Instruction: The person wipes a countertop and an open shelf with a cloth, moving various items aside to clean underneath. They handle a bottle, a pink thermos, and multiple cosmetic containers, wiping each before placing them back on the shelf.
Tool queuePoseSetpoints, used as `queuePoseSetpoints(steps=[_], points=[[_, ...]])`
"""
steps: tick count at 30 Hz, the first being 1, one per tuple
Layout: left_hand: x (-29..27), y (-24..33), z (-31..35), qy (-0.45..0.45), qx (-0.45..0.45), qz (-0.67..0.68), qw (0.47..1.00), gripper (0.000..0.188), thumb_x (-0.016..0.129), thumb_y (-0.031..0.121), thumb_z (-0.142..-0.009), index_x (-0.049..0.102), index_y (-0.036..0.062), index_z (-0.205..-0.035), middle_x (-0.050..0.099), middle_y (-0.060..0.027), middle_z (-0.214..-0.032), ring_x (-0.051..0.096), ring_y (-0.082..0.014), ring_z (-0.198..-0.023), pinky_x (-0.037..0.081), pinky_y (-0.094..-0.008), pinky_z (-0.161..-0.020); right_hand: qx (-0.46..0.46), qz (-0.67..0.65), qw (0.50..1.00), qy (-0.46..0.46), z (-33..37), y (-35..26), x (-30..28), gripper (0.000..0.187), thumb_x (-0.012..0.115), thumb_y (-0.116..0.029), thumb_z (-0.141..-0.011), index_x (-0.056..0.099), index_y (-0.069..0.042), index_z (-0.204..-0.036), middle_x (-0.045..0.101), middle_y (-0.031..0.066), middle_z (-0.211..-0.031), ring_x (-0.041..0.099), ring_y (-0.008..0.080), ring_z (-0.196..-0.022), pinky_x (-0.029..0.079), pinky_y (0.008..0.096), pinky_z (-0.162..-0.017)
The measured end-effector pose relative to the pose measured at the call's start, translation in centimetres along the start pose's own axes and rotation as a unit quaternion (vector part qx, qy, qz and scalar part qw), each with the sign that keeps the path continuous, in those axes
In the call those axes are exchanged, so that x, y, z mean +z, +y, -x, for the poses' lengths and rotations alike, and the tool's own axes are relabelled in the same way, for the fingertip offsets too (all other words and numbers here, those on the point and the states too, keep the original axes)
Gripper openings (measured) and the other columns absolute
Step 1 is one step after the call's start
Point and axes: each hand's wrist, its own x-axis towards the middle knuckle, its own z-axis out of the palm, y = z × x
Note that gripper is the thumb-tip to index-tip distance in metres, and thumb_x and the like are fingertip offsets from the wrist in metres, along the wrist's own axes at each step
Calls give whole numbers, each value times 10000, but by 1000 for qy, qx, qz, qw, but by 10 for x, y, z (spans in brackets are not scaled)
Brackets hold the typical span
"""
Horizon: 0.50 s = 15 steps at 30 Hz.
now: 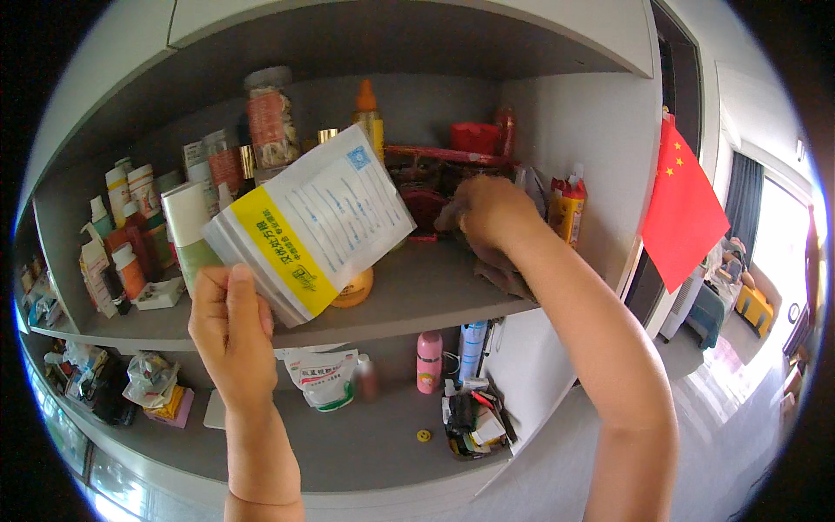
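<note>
Pinched in my left hand, thumb over curled fingers, is a white plastic packet with a yellow band, gripped by its sealing-strip end. My right hand bends its fingers down in front of the red-edged container, against crumpled grey cloth; the fingertips are hidden, so I cannot tell whether they have closed on it. The packet hangs in the air left of the container and nearer to me, its long axis slanting up to the right, so its free end points toward the container. My right hand is the nearer one to the container and to the cloth, part of which lies to the container's lower right. An orange-capped bottle stands left of the container, a yellow-and-red package right of it.
</note>
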Motion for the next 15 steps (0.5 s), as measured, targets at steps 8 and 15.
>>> queuePoseSetpoints(steps=[8,15], points=[[-6,-1,1,-39,35,1,999,188,544,192,-1005,532,82,-853,402,65,-566,318,-8,-473,225,-195,-432,-69,16,993,-92,48,-1,-32,400,660,-207,-746,694,-97,-1130,680,167,-1124,643,348,-1063,513,425,-903],[-4,2,1,-77,30,-22,996,146,547,118,-994,521,52,-866,449,63,-630,370,5,-540,275,-186,-470,-246,-32,966,74,68,-2,5,385,590,-69,-717,724,-75,-1078,701,173,-978,667,341,-918,507,388,-896]])
